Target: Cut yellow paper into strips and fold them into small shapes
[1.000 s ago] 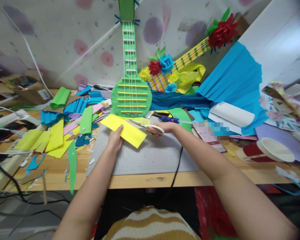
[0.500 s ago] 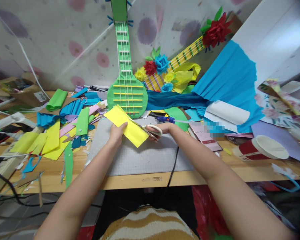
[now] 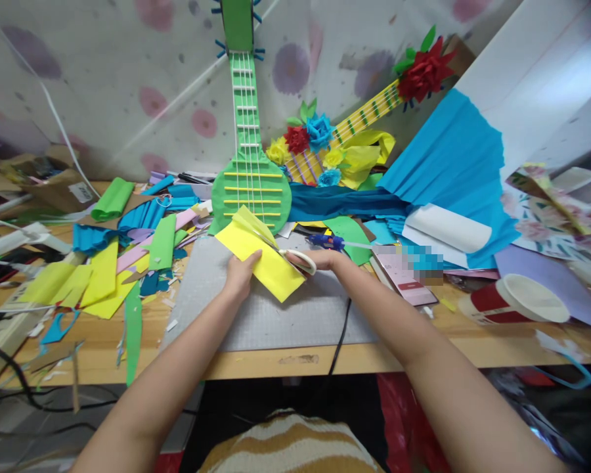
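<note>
My left hand (image 3: 241, 274) pinches a yellow sheet of paper (image 3: 278, 274) by its near edge, thumb on top, above the grey cutting mat (image 3: 276, 325). In my right hand (image 3: 320, 261) is a pair of scissors (image 3: 301, 260) with cream handles. Their blades lie along the sheet's far side, and a strip of the yellow paper stands up beyond them. Some of my right fingers are hidden behind the handles. Just behind the paper a green paper lute-like instrument (image 3: 251, 190) with white strings leans against the wall covering.
Coloured paper scraps (image 3: 101, 272) litter the left of the wooden table. Right of the mat are a blue glue gun (image 3: 328, 241), a phone (image 3: 406, 279) and a tilted paper cup (image 3: 497, 301). A yellow instrument with paper flowers (image 3: 367, 115) and blue crepe paper (image 3: 453, 154) stand behind.
The yellow sheet and my left hand have shifted slightly right and toward me. The strip beyond the blades now lifts further from the sheet. The view has tipped a little.
</note>
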The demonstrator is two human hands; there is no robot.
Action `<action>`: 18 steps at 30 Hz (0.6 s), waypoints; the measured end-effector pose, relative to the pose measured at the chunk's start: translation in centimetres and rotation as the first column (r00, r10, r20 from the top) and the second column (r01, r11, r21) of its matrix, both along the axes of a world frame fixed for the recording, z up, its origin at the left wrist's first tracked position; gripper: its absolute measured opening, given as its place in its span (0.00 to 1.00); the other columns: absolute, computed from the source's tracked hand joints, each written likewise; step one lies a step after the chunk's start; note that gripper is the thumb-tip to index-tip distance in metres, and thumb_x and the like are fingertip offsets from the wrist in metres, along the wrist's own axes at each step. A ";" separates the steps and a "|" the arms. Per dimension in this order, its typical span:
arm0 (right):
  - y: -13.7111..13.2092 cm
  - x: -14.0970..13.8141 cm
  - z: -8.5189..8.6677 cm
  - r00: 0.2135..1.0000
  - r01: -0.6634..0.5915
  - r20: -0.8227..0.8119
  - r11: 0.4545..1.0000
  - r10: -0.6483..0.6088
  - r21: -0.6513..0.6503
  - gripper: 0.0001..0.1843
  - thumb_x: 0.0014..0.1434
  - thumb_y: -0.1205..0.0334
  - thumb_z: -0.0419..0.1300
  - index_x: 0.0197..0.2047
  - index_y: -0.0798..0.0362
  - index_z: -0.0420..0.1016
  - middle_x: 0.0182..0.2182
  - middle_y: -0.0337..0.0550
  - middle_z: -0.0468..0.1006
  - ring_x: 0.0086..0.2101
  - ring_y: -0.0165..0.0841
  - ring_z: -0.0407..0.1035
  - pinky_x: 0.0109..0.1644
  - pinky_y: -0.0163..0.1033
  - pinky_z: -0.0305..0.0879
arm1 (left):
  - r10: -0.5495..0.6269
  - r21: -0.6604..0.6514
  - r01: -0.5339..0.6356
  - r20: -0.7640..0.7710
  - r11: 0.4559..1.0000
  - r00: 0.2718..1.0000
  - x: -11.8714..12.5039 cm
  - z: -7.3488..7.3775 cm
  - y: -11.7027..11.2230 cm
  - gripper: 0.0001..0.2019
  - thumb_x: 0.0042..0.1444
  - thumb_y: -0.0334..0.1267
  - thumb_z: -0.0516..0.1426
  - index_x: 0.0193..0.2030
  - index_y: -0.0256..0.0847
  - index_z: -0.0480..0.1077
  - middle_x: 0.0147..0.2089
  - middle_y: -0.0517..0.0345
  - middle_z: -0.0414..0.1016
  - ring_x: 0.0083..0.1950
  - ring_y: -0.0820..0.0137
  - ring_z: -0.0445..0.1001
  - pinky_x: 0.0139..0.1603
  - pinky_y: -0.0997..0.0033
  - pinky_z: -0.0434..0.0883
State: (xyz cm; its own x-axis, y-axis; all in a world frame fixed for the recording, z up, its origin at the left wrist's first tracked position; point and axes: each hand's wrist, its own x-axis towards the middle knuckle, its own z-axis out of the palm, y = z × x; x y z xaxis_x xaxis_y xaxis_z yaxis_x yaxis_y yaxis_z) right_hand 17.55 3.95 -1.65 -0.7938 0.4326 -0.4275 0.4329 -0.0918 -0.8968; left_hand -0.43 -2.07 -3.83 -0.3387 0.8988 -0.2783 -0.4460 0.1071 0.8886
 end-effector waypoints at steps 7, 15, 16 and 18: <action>0.0 0.4 0.0 0.999 -0.043 0.012 0.999 0.043 0.029 0.35 0.50 0.28 0.46 0.34 0.55 0.67 0.19 0.38 0.68 0.18 0.24 0.60 0.18 0.31 0.59 | 0.004 0.036 -0.005 0.031 0.999 1.000 0.3 -0.2 -0.1 0.14 0.43 0.28 0.62 0.39 0.35 0.72 0.48 0.47 0.76 0.46 0.62 0.76 0.52 0.58 0.71; 0.5 0.7 -0.8 0.997 -0.061 0.051 0.997 0.058 0.047 0.34 0.53 0.30 0.43 0.32 0.56 0.66 0.18 0.39 0.67 0.19 0.25 0.61 0.19 0.30 0.57 | 0.004 0.001 -0.004 0.031 1.000 1.000 0.2 -0.2 -0.3 0.13 0.43 0.27 0.62 0.39 0.35 0.72 0.45 0.48 0.77 0.44 0.62 0.77 0.51 0.57 0.71; 0.5 0.7 -0.8 0.997 -0.059 0.062 0.997 0.056 0.043 0.34 0.54 0.31 0.43 0.32 0.56 0.66 0.19 0.39 0.68 0.19 0.25 0.61 0.19 0.30 0.58 | 0.009 -0.004 -0.009 0.036 1.000 0.999 0.2 -0.2 -0.3 0.13 0.43 0.27 0.62 0.39 0.35 0.72 0.45 0.48 0.77 0.44 0.62 0.77 0.51 0.57 0.71; 0.5 0.7 -0.6 0.995 -0.060 0.076 0.998 0.057 0.035 0.33 0.54 0.31 0.44 0.34 0.56 0.67 0.20 0.40 0.69 0.20 0.25 0.61 0.20 0.31 0.60 | 0.022 -0.013 -0.021 0.051 1.000 0.998 0.3 -0.2 -0.2 0.13 0.43 0.27 0.62 0.38 0.35 0.72 0.43 0.48 0.78 0.43 0.62 0.77 0.51 0.57 0.71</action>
